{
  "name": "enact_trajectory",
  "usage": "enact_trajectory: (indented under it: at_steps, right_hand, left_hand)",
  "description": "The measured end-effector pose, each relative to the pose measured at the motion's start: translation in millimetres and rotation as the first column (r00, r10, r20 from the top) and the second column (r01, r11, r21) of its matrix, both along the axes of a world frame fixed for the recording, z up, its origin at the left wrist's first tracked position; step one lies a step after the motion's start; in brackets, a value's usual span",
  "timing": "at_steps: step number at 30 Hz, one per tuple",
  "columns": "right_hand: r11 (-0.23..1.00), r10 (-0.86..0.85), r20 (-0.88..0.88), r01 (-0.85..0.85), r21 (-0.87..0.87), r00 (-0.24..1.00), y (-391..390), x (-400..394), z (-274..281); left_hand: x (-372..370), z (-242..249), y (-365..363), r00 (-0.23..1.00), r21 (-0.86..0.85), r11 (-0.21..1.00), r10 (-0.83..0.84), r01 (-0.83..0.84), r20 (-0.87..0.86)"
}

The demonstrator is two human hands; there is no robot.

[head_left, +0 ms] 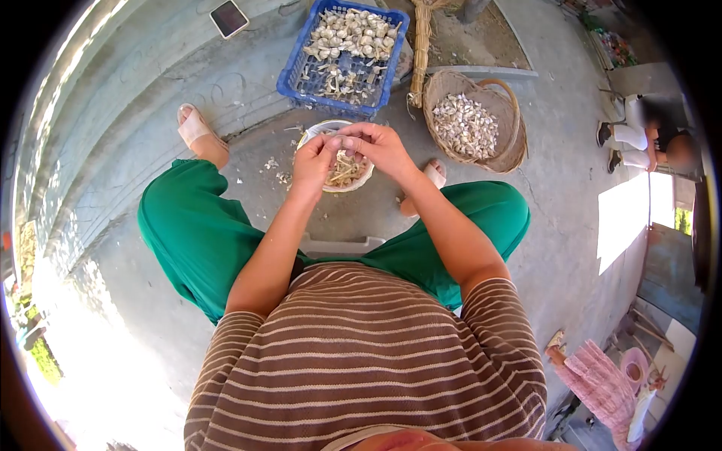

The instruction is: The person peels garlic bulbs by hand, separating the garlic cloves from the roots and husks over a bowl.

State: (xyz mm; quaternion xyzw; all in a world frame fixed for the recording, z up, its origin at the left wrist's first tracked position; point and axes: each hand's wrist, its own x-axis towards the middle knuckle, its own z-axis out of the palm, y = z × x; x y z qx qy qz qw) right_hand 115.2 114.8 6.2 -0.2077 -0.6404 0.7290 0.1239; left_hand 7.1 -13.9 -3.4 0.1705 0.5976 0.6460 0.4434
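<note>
My left hand [313, 163] and my right hand [382, 149] meet at the fingertips above a pale round bowl [366, 179]. Thumbs and fingers are pinched together; whatever lies between them is too small and covered to make out. Inside the bowl are dry garlic skins and stalks [346, 173]. Just beyond it stands a blue plastic crate [286, 81], with whole garlic bulbs [352, 34] at its far end and smaller stalky pieces nearer. To the right, a wicker basket [514, 146] with a hoop handle contains many loose garlic cloves [465, 126].
A straw bundle [420, 56] lies between crate and basket. On the step at upper left rests a phone [229, 19]. Skin scraps [283, 177] litter the concrete floor by the bowl. Another person [639, 139] sits at far right; someone in pink clothing [602, 383] is at lower right.
</note>
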Motion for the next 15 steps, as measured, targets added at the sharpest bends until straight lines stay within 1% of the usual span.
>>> enact_trajectory:
  at_steps: [1,3,4,5,6,8,10,12,13,14,15]
  right_hand:
    - [1.000,0.011,0.017,-0.012,0.004,1.000,-0.8,-0.7,-2.8]
    - [1.000,0.024,0.034,-0.024,0.008,0.999,-1.7,-1.2,-5.4]
    - [0.999,-0.006,0.046,0.007,-0.035,0.999,-2.0,-1.3,-5.8]
    - [0.996,-0.034,0.059,0.038,-0.078,0.998,-2.8,-1.2,-6.5]
    - [0.996,-0.033,0.060,0.037,-0.081,0.998,-4.5,-1.3,-6.5]
    - [0.987,-0.113,0.082,0.122,-0.109,0.990,-7.6,-0.4,-6.1]
    - [0.989,-0.101,0.109,0.112,-0.100,0.989,-8.9,2.2,-3.0]
    - [0.991,-0.089,0.135,0.102,-0.090,0.987,-9.0,4.6,-3.1]
    - [0.984,-0.074,0.142,0.095,-0.150,0.987,-8.1,5.7,-4.4]
    - [0.974,-0.058,0.148,0.088,-0.208,0.987,-7.2,6.8,-5.9]
    - [0.974,-0.060,0.148,0.090,-0.208,0.987,-6.0,8.3,-7.3]
  left_hand:
    - [0.4,-0.8,0.0,1.000,-0.001,1.000,-0.002,0.002,0.001]
    - [1.1,-2.3,0.0,0.992,-0.029,1.000,0.008,-0.012,-0.128]
    - [2.4,-3.3,0.8,0.992,-0.030,0.999,0.009,-0.013,-0.128]
    - [4.8,-4.4,1.7,0.968,-0.012,1.000,0.017,-0.021,-0.252]
    - [6.2,-4.5,1.9,0.928,0.005,1.000,0.026,-0.026,-0.371]
    - [6.3,-3.9,0.7,0.916,-0.013,1.000,0.014,-0.021,-0.401]
    - [7.3,-2.4,0.4,0.904,-0.032,0.999,-0.001,-0.014,-0.428]
    - [7.4,-0.9,0.4,0.824,-0.065,0.998,-0.015,-0.026,-0.566]
    - [7.1,-0.1,0.4,0.825,-0.066,0.998,-0.018,-0.024,-0.565]
    - [6.7,0.7,0.4,0.763,-0.046,0.999,-0.017,-0.016,-0.647]
    - [6.4,1.6,0.1,0.693,-0.025,1.000,-0.014,-0.006,-0.721]
